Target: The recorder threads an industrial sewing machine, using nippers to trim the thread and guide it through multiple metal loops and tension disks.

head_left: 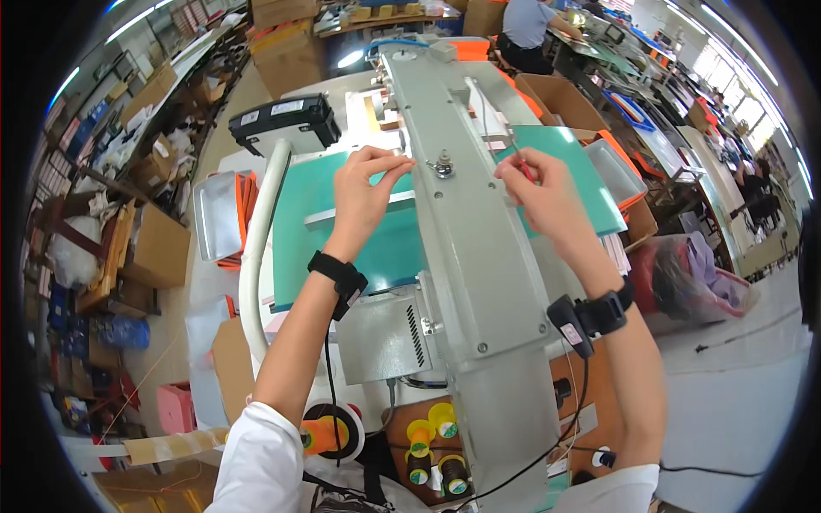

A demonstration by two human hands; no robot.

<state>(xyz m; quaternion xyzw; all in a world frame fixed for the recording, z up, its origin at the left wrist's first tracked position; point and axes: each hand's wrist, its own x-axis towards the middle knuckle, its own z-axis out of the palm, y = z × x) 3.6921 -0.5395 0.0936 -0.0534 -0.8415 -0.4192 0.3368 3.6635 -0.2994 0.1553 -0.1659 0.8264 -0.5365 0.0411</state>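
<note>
The long grey metal arm of an industrial sewing machine (468,256) runs up the middle of the view, with a small metal thread-tension fitting (442,165) on its top. My left hand (375,186) is at the arm's left side, thumb and forefinger pinched together; whether a thread is between them cannot be seen. To the right of the arm, my right hand (539,183) holds a thin tool with a red handle (526,169), its metal shaft pointing up and away. A green work surface (391,247) lies below both hands. Black straps with small devices are around both wrists.
A white curved tube (260,256) and a black control box (285,122) stand left. Metal trays (218,215) with orange pieces flank the machine. Thread spools (420,439) sit near my body. A red tub (680,282) is at right; a seated person (526,32) is farther off.
</note>
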